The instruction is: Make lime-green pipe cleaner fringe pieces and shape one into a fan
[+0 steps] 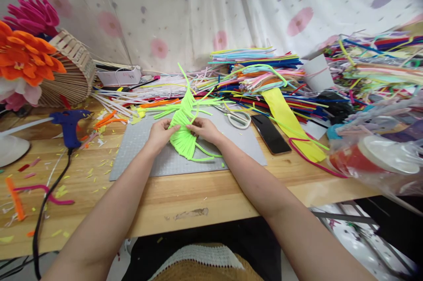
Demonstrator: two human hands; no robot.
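Green piece [184, 134]: pinched at both sides by left hand [161, 134] and right hand [205, 130], seemingly for steadiness; mat [131, 151] laid beneath, presumably as protection.

The wooden counter [224, 195] has a pale grain and a rough, worn patch [191, 214] near its front edge, in front of the gray mat [244, 153]. Left of the mat are a blue glue gun [70, 129], yellow scraps [61, 190] and a bent magenta stem [49, 192]. Just beside its right edge lies a black phone [271, 134]; bundles of colored fuzzy stems [291, 105] are heaped behind it.
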